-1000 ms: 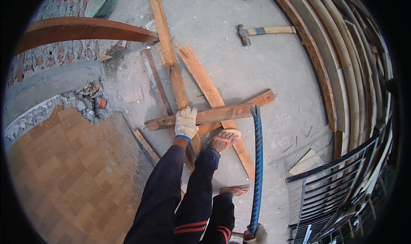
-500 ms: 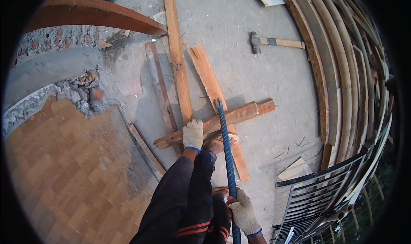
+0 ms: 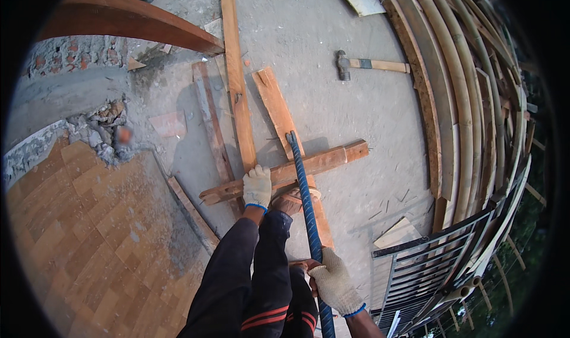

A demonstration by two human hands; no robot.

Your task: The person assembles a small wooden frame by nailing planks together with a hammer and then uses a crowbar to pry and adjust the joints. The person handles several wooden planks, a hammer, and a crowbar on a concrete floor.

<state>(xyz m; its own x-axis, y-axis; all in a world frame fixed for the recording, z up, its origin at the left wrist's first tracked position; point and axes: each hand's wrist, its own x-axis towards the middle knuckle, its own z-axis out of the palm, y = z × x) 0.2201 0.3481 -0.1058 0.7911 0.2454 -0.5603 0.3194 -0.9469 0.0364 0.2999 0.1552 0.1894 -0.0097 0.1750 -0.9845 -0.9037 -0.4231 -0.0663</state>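
My left hand, in a white knit glove with a blue cuff, is closed on a reddish wooden beam near its left end. This beam lies across a lighter plank. My right hand, gloved the same way, grips a blue ribbed pry bar along its lower part. The bar slants over the beam, and its forked tip is at the plank just beyond it. One sandalled foot is beside my left hand, close against the beam.
A hammer lies on the concrete at the far right. Stacked boards and bamboo poles line the right side, above a black metal grille. Another long plank reaches away from my left hand. Loose nails lie right of the beam.
My right hand is farther up the pry bar and bent more over it. My left hand keeps its place on the beam. The whole view has shifted slightly.
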